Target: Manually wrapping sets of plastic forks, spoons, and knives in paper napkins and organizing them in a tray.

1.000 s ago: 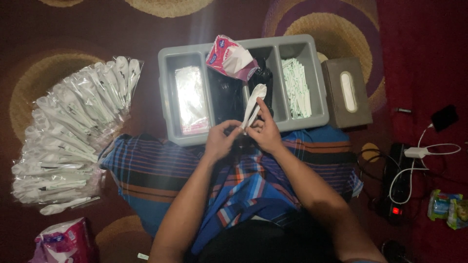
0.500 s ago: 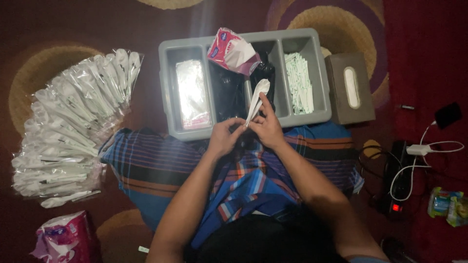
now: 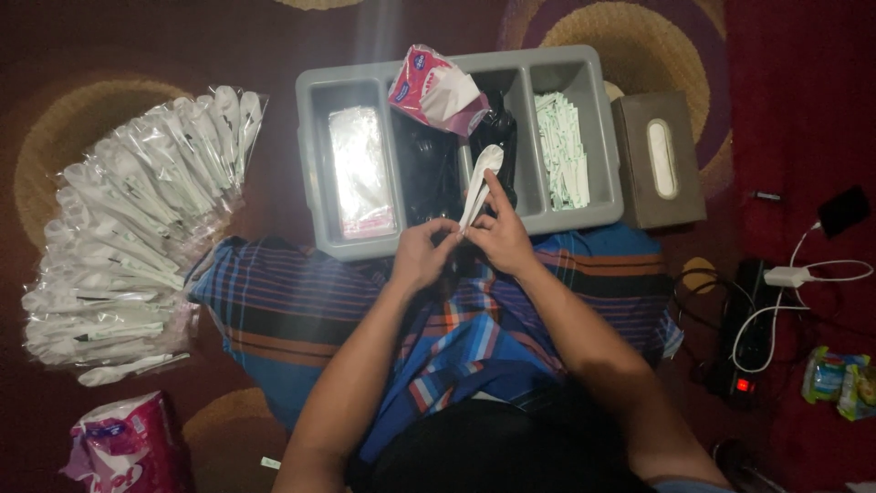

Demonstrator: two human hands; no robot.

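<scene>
- My left hand and right hand meet in front of me, just above my lap, and both pinch the same white plastic spoon.
- The spoon stands tilted, bowl up and away from me; its handle end runs down between my fingertips, where the two hands touch.
- My right hand has its forefinger stretched up along the spoon's handle, the other fingers curled in; my left hand is curled, thumb and fingers pressed on the lower end.
- Whether there is a clear wrapper around the spoon, I cannot tell.
- Just beyond my hands sits a grey compartment tray on the carpet, its near edge touching my checked blue cloth.
- The spoon's bowl hovers over the divider between the tray's two middle compartments, which are dark and hold black items I cannot make out.
- The compartment beyond my left hand holds a stack of clear plastic sleeves; the one beyond my right hand holds small white-and-green sachets.
- A pink and white tissue pack rests across the tray's far rim, beyond my hands.
- To the right of the tray, touching it, is a brown tissue box.
- Well off to the left of my left hand lies a fan of wrapped white spoons on the carpet.
- Further right of my right hand are a black power strip and a white charger cable.
</scene>
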